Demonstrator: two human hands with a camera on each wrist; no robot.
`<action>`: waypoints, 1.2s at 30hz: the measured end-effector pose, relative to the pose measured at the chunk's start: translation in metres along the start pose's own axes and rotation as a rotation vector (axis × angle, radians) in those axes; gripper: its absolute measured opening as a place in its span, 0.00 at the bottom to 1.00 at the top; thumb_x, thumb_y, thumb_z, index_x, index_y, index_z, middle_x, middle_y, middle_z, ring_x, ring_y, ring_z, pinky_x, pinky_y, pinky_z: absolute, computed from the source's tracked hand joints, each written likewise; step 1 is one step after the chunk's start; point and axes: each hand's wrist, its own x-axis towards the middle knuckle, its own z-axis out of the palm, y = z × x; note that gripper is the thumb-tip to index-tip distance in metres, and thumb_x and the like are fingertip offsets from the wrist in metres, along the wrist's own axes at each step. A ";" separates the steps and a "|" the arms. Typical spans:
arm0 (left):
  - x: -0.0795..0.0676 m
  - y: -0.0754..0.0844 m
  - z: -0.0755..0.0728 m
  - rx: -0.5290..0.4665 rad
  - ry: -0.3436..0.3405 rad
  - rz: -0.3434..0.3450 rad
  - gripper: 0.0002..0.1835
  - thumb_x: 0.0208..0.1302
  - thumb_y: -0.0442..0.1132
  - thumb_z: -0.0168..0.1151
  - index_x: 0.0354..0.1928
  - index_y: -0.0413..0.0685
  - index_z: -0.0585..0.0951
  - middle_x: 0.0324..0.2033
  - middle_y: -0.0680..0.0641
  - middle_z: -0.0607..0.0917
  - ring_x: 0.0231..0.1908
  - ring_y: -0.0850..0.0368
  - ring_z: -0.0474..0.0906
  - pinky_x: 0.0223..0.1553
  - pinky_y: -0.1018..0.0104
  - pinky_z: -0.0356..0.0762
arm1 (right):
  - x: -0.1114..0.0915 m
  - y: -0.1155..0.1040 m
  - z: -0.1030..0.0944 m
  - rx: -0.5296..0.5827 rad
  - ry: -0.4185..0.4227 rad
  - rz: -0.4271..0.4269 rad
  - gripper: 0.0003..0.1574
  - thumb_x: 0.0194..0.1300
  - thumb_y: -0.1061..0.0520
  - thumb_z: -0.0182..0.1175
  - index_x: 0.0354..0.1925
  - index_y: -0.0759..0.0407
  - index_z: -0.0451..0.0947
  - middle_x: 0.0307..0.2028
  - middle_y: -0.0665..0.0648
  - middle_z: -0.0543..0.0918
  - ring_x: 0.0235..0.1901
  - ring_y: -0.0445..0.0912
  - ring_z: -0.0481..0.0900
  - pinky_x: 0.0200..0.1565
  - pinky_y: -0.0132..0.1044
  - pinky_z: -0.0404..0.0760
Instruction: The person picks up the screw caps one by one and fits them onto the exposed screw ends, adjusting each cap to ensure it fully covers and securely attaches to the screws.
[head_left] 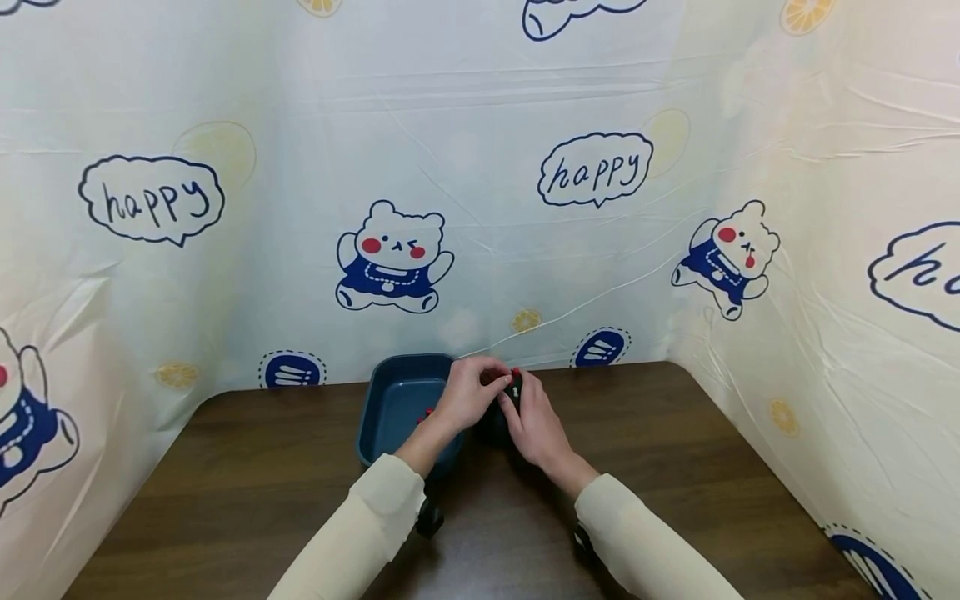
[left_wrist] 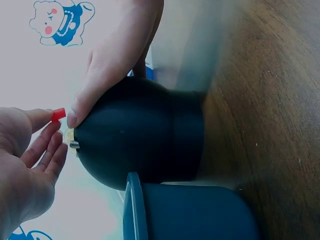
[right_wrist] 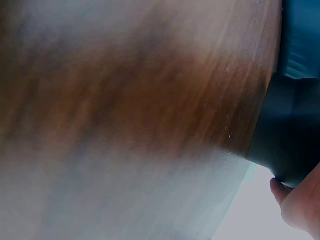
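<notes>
A black dome-shaped object (left_wrist: 140,132) with a narrower base stands on the table, threaded metal posts (left_wrist: 74,145) sticking out of its top. My right hand (head_left: 542,423) grips it from the right side, thumb near the top; in the right wrist view the base (right_wrist: 285,125) and part of that hand (right_wrist: 302,205) show at the right edge. Between thumb and index finger my left hand (head_left: 468,392) pinches a small red cylindrical piece (left_wrist: 58,114), close above the posts. The other fingers of the left hand (left_wrist: 30,165) are loosely spread beside the dome's top.
Left of the dome stands a blue-green tray (head_left: 375,421), its wall (left_wrist: 195,210) close beside the dome. Small red pieces (head_left: 425,413) show in it, partly behind the left forearm. The brown wooden table (head_left: 675,467) meets a printed curtain (head_left: 487,250) at the back and sides.
</notes>
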 end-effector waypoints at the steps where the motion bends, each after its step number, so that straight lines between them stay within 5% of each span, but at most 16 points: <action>1: 0.000 0.000 0.000 0.004 -0.003 0.006 0.05 0.68 0.35 0.68 0.42 0.45 0.89 0.36 0.52 0.89 0.37 0.58 0.82 0.45 0.59 0.83 | 0.000 0.000 0.000 -0.001 0.000 0.000 0.39 0.81 0.37 0.44 0.75 0.60 0.58 0.70 0.64 0.67 0.68 0.57 0.69 0.65 0.56 0.73; 36: -0.001 -0.002 0.007 0.059 -0.045 0.026 0.05 0.68 0.35 0.69 0.42 0.44 0.90 0.37 0.51 0.90 0.39 0.57 0.83 0.45 0.57 0.84 | -0.001 0.001 -0.002 -0.014 -0.022 0.001 0.39 0.81 0.37 0.45 0.75 0.60 0.56 0.70 0.64 0.66 0.68 0.55 0.68 0.67 0.53 0.71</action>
